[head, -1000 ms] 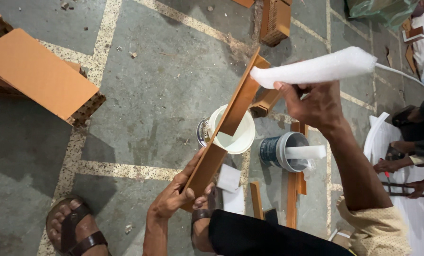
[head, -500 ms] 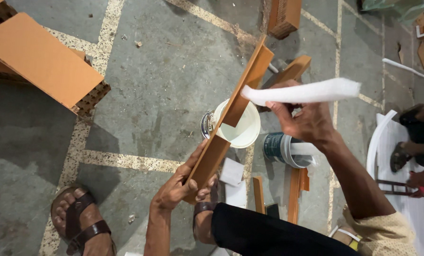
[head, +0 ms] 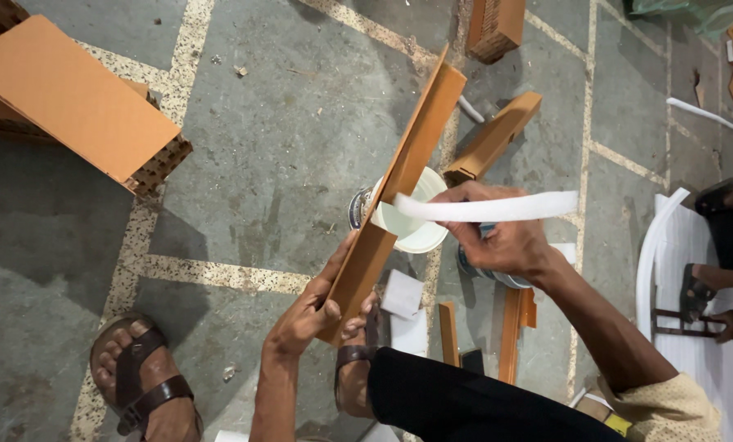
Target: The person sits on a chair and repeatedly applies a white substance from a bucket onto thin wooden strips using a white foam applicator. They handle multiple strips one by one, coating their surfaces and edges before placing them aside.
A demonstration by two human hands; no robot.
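My left hand (head: 313, 311) grips the lower end of a long brown L-shaped cardboard strip (head: 399, 184), held tilted up toward the far right. In my right hand (head: 497, 237) is a long white foam strip (head: 489, 206), which lies across the cardboard strip's middle and touches it. Right below them, on the floor, stands a white round container (head: 420, 233) with a metal tin beside it. A second tin (head: 473, 266) is mostly hidden under my right hand.
Brown honeycomb cardboard blocks (head: 72, 98) lie at the far left, more brown pieces (head: 493, 135) behind the containers and by my knee (head: 514, 327). My sandalled foot (head: 137, 381) rests bottom left. Another person's foot (head: 694, 290) and white foam sheets (head: 710, 344) are on the right.
My right hand has brought the white foam strip down and leftward, from above the cardboard strip's upper part onto its middle. The left hand keeps its hold on the cardboard strip.
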